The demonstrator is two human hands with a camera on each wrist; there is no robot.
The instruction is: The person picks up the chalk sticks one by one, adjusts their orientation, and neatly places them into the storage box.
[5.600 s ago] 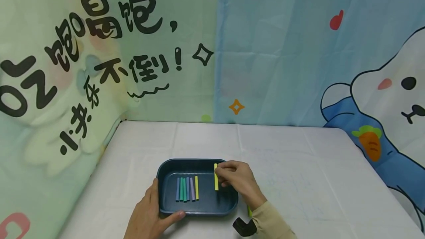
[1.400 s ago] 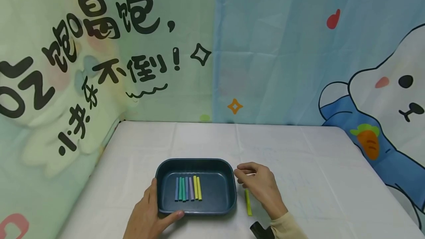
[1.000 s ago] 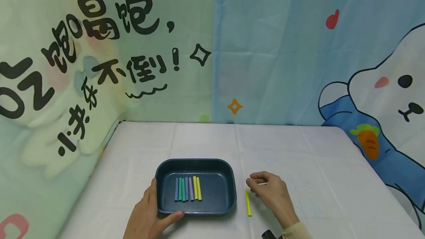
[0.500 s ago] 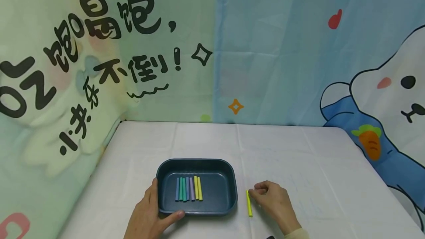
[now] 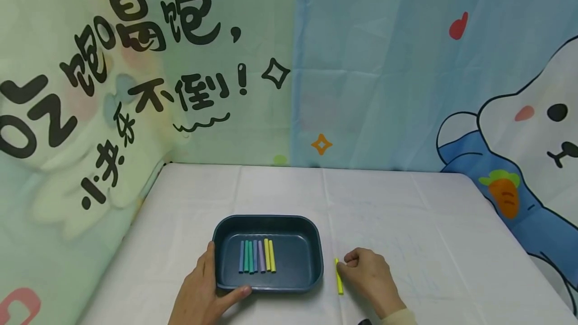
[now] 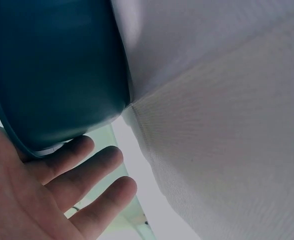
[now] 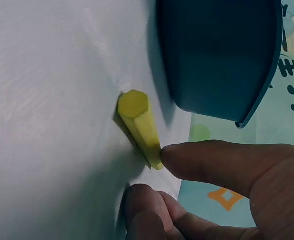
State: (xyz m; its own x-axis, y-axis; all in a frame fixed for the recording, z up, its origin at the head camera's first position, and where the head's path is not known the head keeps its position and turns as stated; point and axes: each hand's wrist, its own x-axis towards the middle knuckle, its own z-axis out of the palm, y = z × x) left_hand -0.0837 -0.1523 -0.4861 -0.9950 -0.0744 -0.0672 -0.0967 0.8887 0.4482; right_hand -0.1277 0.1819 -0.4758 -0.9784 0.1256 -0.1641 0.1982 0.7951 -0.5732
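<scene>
My left hand (image 5: pixel 198 287) rests against the left front corner of a dark blue tray (image 5: pixel 298 277). Its thumb lies along the front rim, and in the left wrist view its fingers (image 6: pixel 99 167) stretch out nearly straight beside the tray wall. Several slim sticks lie side by side inside: blue, green, a purple stick (image 5: pixel 261 257) and two yellow ones at the right end. My right hand (image 5: pixel 370 277) is low over the cloth right of the tray. In the right wrist view its thumb touches the side of a yellow six-sided, chalk-like stick (image 7: pixel 142 122), with the other fingers curled below and apart from it.
A white cloth (image 5: pixel 429 245) with creases covers the table. Behind it hangs a printed backdrop (image 5: pixel 370 89) with black lettering and a cartoon animal. Part of a black object (image 5: pixel 365 322) shows at the bottom edge near the right sleeve.
The yellow stick my right hand held over the tray now lies in the row. That hand has moved right and down to the stick on the cloth; my left hand stays put.
</scene>
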